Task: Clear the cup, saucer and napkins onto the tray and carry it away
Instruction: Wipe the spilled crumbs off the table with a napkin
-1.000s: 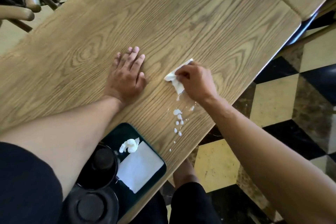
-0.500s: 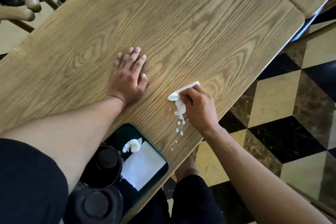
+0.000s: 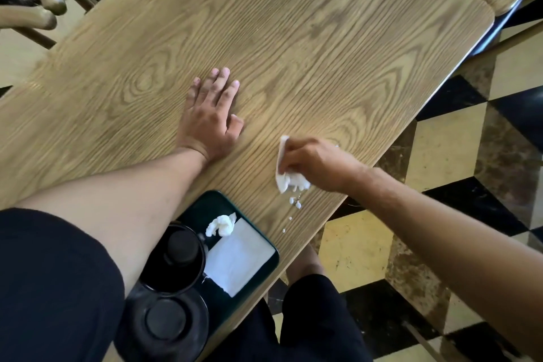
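Gripping a white napkin (image 3: 289,178) in curled fingers, the right hand (image 3: 316,166) presses it down onto the wooden worktop (image 3: 293,38) near the edge closest to the person. The napkin is crumpled; one flat edge stands up beside the knuckles while the rest bunches under the palm, so its long axis runs roughly away from the person. Just below it a trail of small white scraps (image 3: 295,204) lies scattered on the wood, running back toward that near edge.

The left hand (image 3: 210,117) lies flat on the worktop, palm down, fingers straight and slightly spread, pointing away from the person; it holds nothing.

A dark green tray (image 3: 205,204) sits at the near edge of the worktop, partly hidden by the left forearm. On it lies a flat folded napkin (image 3: 239,261), set corner-on to the worktop edge, with a small crumpled wad (image 3: 220,225) touching its far corner. Beside them stand a black cup (image 3: 176,261) and, nearer still, a black saucer (image 3: 166,323).
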{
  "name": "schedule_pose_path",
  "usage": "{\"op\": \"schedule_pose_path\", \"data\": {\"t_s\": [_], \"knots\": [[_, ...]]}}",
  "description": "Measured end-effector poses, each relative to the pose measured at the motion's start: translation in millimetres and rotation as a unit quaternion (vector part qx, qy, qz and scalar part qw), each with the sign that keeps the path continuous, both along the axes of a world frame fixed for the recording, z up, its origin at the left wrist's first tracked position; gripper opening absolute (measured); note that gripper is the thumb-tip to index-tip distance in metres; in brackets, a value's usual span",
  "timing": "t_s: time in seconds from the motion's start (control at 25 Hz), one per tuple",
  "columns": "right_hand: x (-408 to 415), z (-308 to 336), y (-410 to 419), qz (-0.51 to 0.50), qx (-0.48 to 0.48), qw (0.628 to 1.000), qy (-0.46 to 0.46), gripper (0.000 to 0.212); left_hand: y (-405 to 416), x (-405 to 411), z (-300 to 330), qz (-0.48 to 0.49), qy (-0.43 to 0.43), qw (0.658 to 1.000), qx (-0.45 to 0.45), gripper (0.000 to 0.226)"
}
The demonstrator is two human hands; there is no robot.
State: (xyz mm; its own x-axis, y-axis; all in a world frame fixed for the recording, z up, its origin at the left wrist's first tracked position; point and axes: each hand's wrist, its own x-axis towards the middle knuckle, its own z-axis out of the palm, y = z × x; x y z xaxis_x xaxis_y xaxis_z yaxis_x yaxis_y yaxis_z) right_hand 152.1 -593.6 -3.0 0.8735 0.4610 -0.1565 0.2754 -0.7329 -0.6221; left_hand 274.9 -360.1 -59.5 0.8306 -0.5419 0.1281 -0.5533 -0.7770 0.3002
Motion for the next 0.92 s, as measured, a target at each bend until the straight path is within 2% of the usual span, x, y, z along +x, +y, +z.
{"op": "schedule_pose_path", "data": {"t_s": [0.04,0.08,0.16,0.2,0.28,0.36,0.4,0.52,0.56,0.6,0.72,0.76,0.8,0.84,0.92], "knots": [[8,-1,-14,-0.092,0.0,0.996,-0.009,0.02,-1,1,0,0.002,0.0,1.0,0.0,0.066],[15,0,-29,-0.218,0.003,0.976,-0.013,0.019,-1,1,0,0.003,-0.002,1.0,0.001,0.066],[16,-1,-50,-0.454,-0.006,0.891,-0.018,0.018,-1,0,1,0.007,0.001,1.0,0.008,0.066],[10,-2,-53,-0.525,-0.014,0.851,-0.023,0.018,-1,0,1,0.007,0.005,1.0,0.011,0.066],[-10,-5,-38,-0.584,-0.04,0.81,-0.033,0.019,-1,-1,1,0.007,0.003,1.0,0.012,0.067],[-32,-4,-6,-0.592,-0.026,0.805,-0.039,0.018,-2,0,1,0.006,-0.001,1.0,0.011,0.066],[-42,-4,11,-0.57,-0.008,0.821,-0.038,0.017,-2,0,1,0.005,-0.004,1.0,0.011,0.066],[-71,1,48,-0.427,0.026,0.904,-0.024,0.015,0,0,0,0.002,-0.016,1.0,0.01,0.064],[-73,2,45,-0.399,0.034,0.916,-0.021,0.015,0,-1,-1,0.002,-0.019,1.0,0.008,0.064],[-68,1,36,-0.4,0.036,0.915,-0.025,0.015,-1,-1,-1,0.003,-0.021,1.0,0.004,0.064],[-30,-5,10,-0.521,0.012,0.853,-0.039,0.017,-1,-1,-1,0.009,-0.014,1.0,-0.003,0.065],[-21,-8,8,-0.528,0.01,0.848,-0.04,0.017,-2,-1,-1,0.01,-0.012,1.0,-0.003,0.066],[-18,-10,11,-0.495,0.005,0.868,-0.045,0.017,-2,-2,0,0.01,-0.01,1.0,-0.003,0.066],[-25,-12,16,-0.428,0.001,0.902,-0.049,0.017,-3,-2,0,0.006,-0.008,1.0,-0.003,0.066],[-58,-8,23,-0.249,0.026,0.967,-0.036,0.016,-2,-1,0,0.002,-0.005,1.0,0.0,0.064]]}}
